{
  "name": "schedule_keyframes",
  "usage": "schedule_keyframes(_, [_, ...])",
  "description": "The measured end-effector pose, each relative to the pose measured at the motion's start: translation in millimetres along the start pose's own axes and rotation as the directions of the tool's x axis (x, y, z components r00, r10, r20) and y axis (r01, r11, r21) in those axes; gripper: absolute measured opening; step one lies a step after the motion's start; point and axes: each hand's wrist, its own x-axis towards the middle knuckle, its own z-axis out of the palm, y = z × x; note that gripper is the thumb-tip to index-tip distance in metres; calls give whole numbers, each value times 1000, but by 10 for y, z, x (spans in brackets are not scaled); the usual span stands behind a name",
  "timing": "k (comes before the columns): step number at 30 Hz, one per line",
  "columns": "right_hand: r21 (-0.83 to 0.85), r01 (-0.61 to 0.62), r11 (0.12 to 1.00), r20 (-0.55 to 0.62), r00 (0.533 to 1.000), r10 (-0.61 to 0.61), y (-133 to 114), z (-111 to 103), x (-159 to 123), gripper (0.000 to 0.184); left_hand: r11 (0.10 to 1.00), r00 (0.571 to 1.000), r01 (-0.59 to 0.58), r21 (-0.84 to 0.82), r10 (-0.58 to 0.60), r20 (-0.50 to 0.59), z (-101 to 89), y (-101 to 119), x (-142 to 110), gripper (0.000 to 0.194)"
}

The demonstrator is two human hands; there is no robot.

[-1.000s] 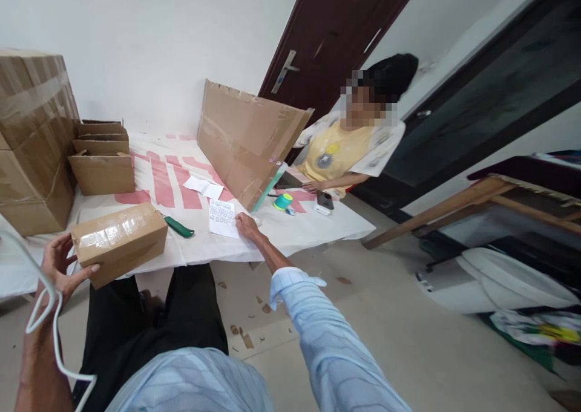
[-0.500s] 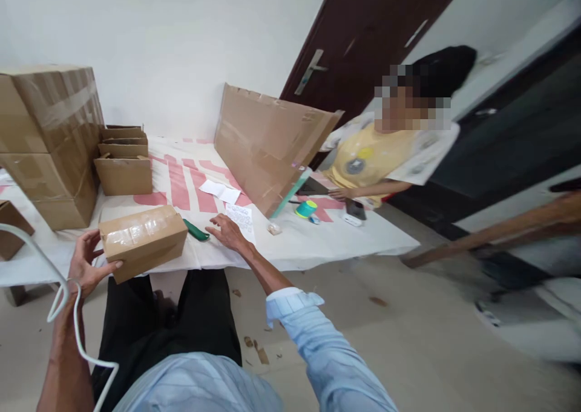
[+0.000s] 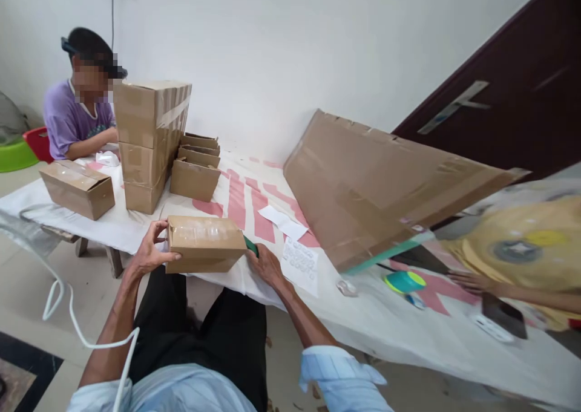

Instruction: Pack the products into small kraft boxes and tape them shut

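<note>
"Box (image 3: pixel 204 256) at the near edge of the worktop (image 3: pixel 385 333): how will it handle?"
"Stiff and fairly light, I'd guess, slick along the tape (image 3: pixel 195 232). The left hand's (image 3: pixel 153 251) fingers hold its left end; gripping both ends should suit."
"And the right hand (image 3: pixel 267 265)?"
"Touching the green tool (image 3: pixel 251 246) just beside it; whether those fingers are closed, I can't tell. Farther back stand stacked boxes (image 3: pixel 138 115)."

The shirt (image 3: pixel 195 394) is light blue, its right sleeve (image 3: pixel 338 372) turned back, the trousers (image 3: pixel 157 315) black; a white cable (image 3: pixel 75 321) hangs looped.
</note>
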Motion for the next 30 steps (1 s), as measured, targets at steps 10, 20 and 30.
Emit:
schedule_keyframes(10, [478,90,874,-184,983,-1,-787,-936,148,45,993,999,-13,117,9,41,8,142,-36,75])
schedule_keyframes(20, [459,304,835,82,921,-380,-1857,-1390,209,33,982,997,-44,184,31,74,9,113,-75,80])
schedule_keyframes(30, [402,409,819,237,817,-525,-2112,-1415,432,33,983,995,-68,170,55,82,24,68,-94,80])
